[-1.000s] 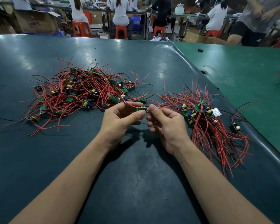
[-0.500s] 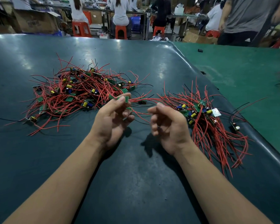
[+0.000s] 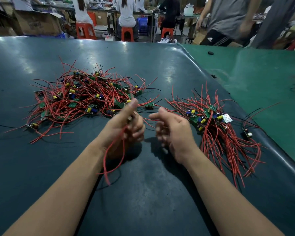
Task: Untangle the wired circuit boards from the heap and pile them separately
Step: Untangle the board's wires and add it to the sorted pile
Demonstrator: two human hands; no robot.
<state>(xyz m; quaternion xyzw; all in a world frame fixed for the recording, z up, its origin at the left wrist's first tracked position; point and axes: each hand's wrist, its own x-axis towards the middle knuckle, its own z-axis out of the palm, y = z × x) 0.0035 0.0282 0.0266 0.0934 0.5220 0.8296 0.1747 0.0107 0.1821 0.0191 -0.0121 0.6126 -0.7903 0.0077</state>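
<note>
1 board lifted clear, not yet on the sorted pile

Your left hand [image 3: 126,124] at centre frame grips 1 wired board, its red wires [image 3: 111,157] trailing down toward the desk [image 3: 143,193]; the board itself is blurred inside your fingers. Your right hand [image 3: 170,128] is loosely open and holds nothing. The tangled heap [image 3: 82,97] sits upper left, the sorted pile [image 3: 216,126] at right. Risk: those dangling wires could snag the heap's stray ends and drag boards along, if you swing across low.
</note>
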